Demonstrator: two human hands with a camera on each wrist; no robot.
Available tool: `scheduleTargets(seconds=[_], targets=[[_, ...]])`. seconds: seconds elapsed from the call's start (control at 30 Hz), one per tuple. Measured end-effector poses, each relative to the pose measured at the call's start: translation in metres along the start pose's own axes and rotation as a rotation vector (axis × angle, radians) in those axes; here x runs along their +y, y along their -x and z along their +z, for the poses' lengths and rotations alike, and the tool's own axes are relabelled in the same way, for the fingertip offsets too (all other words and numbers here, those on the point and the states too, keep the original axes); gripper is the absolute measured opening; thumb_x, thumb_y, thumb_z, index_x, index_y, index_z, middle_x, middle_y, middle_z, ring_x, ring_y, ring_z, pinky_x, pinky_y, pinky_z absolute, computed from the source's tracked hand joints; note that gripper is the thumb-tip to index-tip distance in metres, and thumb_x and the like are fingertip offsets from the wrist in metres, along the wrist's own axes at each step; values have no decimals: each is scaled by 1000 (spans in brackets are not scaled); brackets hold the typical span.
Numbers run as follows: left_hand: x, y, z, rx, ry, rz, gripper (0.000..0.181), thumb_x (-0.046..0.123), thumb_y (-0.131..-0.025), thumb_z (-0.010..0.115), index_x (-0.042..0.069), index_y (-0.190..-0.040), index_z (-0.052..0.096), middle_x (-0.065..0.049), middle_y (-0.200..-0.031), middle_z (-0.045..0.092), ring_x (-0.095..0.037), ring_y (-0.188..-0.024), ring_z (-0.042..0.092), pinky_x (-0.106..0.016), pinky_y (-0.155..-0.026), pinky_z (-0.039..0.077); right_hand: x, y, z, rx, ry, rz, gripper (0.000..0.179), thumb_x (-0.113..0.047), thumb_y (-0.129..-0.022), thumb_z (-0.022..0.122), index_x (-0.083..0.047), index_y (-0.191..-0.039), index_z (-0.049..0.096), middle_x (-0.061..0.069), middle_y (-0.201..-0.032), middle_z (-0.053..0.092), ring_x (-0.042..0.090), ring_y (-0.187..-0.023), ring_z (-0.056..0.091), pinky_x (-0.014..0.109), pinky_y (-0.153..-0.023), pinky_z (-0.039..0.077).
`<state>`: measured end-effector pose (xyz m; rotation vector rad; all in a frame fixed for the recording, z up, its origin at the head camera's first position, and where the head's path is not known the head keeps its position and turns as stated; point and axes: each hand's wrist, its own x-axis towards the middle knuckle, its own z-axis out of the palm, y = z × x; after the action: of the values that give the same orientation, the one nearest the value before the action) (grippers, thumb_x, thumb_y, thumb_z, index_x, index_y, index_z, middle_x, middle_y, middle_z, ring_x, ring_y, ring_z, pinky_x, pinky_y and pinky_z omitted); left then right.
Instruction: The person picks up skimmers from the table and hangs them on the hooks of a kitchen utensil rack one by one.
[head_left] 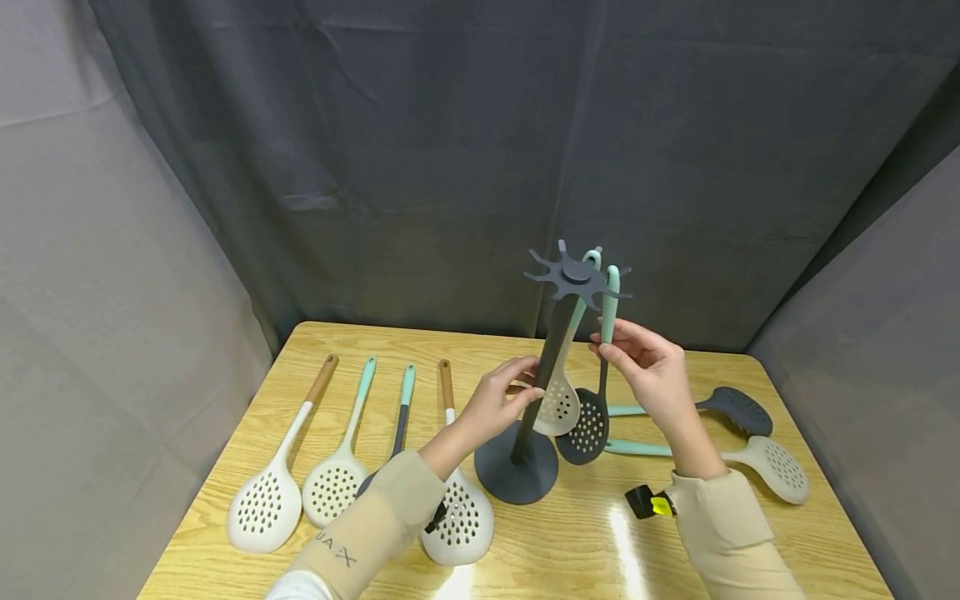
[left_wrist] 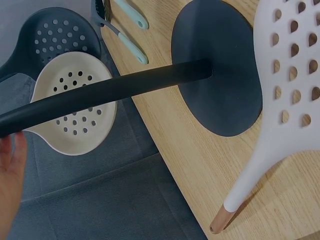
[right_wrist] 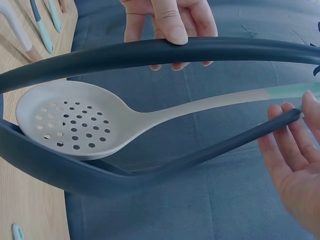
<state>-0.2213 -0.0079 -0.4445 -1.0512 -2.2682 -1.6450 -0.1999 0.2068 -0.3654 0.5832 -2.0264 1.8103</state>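
My left hand point(head_left: 491, 402) grips the pole of a dark utensil stand point(head_left: 517, 471), thumb in front and fingers behind it. The stand's top is a ring of hooks point(head_left: 576, 272). A cream skimmer point(right_wrist: 75, 117) with a mint handle hangs from a hook beside the pole. With its thumb and fingers, my right hand point(head_left: 651, 371) pinches a dark skimmer point(head_left: 583, 429) near the lower end of its mint handle. That handle's top stands at a hook on the right side; whether the hook passes through its hole cannot be told.
On the table's left lie two white skimmers with brown handles point(head_left: 321, 379), a cream skimmer point(head_left: 333, 487) and a dark mint-handled utensil point(head_left: 406, 396), partly hidden by my left sleeve. Right of the stand lie a dark slotted utensil point(head_left: 738, 408) and another cream skimmer point(head_left: 780, 471).
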Motion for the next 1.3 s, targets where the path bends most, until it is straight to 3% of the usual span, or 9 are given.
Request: scheduleTargets(seconds=[0.17, 0.3, 0.37, 0.53, 0.7, 0.9, 1.0, 1.13, 1.3], targets=[[0, 0, 1, 1, -6, -18, 36, 8, -88, 60, 3, -122, 52, -12, -110, 57, -21, -96, 61, -19, -79, 52, -3, -1, -3, -34, 44, 5, 31, 8, -83, 61, 9, -114, 59, 8, -94, 69, 14, -85, 67, 19, -76, 53], [3, 0, 1, 5, -8, -17, 36, 3, -87, 60, -1, -121, 51, -15, -110, 57, -25, -95, 61, -21, -80, 52, -5, -2, -6, -43, 75, -7, 34, 7, -83, 61, 6, -118, 57, -1, -99, 68, 10, -89, 65, 17, -76, 52], [13, 0, -2, 5, -7, -6, 35, 1, -86, 59, -3, -120, 51, -18, -109, 57, -28, -95, 61, -22, -80, 53, -6, -2, -8, -30, 86, -31, 38, 8, -83, 60, 6, -121, 55, -3, -104, 66, 9, -93, 63, 16, -78, 51], [35, 1, -9, -6, -11, 13, 34, -2, -86, 59, -7, -119, 50, -20, -108, 57, -31, -94, 61, -22, -81, 52, -9, -3, -14, 26, 170, -133, 52, 13, -81, 59, 1, -130, 47, 13, -121, 57, 11, -110, 55, 18, -91, 44], [37, 1, -9, -4, -7, 15, 34, -2, -86, 58, -7, -119, 50, -20, -108, 57, -31, -94, 61, -21, -81, 52, -13, -2, -19, 100, 356, -274, 57, 12, -78, 62, 3, -131, 44, 25, -126, 48, 14, -121, 45, 22, -100, 36], [37, 0, -10, -4, -15, 9, 33, -2, -86, 59, -7, -118, 51, -20, -107, 57, -30, -94, 61, -22, -80, 52, 32, -2, -48, 169, 573, -392, 55, -14, -81, 69, 1, -129, 47, 21, -130, 47, 23, -124, 41, 29, -105, 31], [38, 0, -10, -6, -20, 0, 33, -1, -87, 58, -6, -119, 52, -20, -108, 57, -29, -95, 61, -23, -81, 52, 58, 3, -65, 147, 682, -359, 59, -10, -78, 72, -4, -131, 48, 18, -132, 46, 31, -124, 40, 42, -105, 31], [38, 0, -10, -8, -17, -3, 33, -1, -87, 58, -6, -119, 52, -20, -108, 57, -28, -95, 61, -23, -81, 52, 86, 15, -82, 87, 798, -253, 68, 3, -70, 75, -6, -132, 48, 20, -131, 44, 39, -120, 40, 54, -97, 35], [38, 0, -10, -7, -14, -3, 33, -1, -87, 58, -5, -118, 52, -19, -108, 57, -28, -95, 61, -23, -81, 52, 118, 37, -100, -1, 882, -103, 65, -3, -75, 73, -5, -133, 45, 24, -128, 43, 45, -115, 40, 61, -94, 32]])
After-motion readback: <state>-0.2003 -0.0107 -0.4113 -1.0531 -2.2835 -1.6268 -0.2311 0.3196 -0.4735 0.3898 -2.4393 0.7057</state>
